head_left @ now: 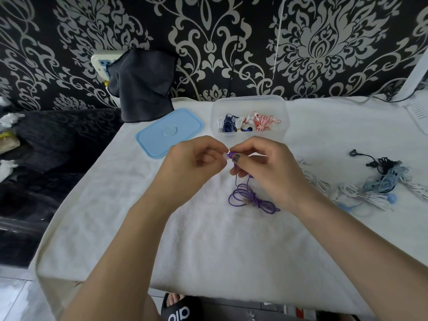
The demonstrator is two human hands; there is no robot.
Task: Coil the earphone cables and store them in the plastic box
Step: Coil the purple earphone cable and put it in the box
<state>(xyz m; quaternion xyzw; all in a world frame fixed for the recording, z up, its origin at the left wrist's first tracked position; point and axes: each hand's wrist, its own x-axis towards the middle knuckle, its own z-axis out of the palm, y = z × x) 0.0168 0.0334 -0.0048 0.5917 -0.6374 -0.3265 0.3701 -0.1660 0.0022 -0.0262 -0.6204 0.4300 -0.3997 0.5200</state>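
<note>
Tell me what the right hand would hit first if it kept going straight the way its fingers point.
The right hand points left, so it would probably meet the left hand first; their fingertips almost touch at the purple earphones both pinch. Depth between them is hard to judge.

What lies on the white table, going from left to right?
Blue lid → clear plastic box → purple earphones → tangled pile of earphones.

Lid point(169, 132) lies left of box point(249, 101); tangled earphones point(379, 184) far right.
</note>
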